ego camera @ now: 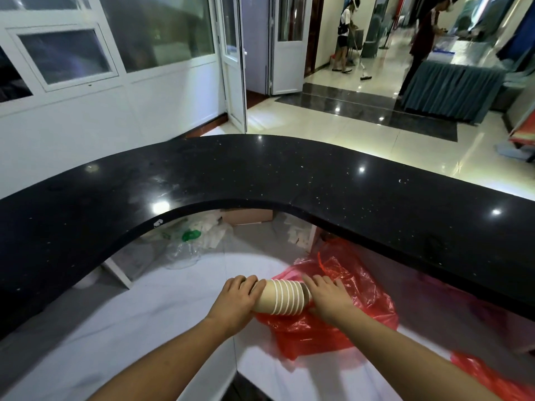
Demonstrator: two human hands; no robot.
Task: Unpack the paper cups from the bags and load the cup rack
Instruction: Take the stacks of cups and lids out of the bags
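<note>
A nested stack of paper cups point(282, 298) lies on its side between both hands, just above the near part of the white desk point(144, 314). Its narrow bases point left and its white rolled rims point right.

The left hand point(236, 299) grips the base end, fingers curled over the top of the outermost cup. The right hand point(330, 299) closes on the rim end, fingers bent over the widest cups; its thumb is hidden beneath. The stack thus spans the gap between the two grips, with its middle rims bare.

A crumpled red plastic bag point(356, 285) lies on the desk under and to the right of the stack, its mouth toward the right hand. Whether the cups touch it cannot be told. Another bit of red plastic point(492, 377) shows at the near right.

A curved black counter point(289, 175) arches over the far side of the desk. Beneath it, to the far left, sit a clear plastic bag with green print point(185, 247) and a cardboard box point(249, 217).
</note>
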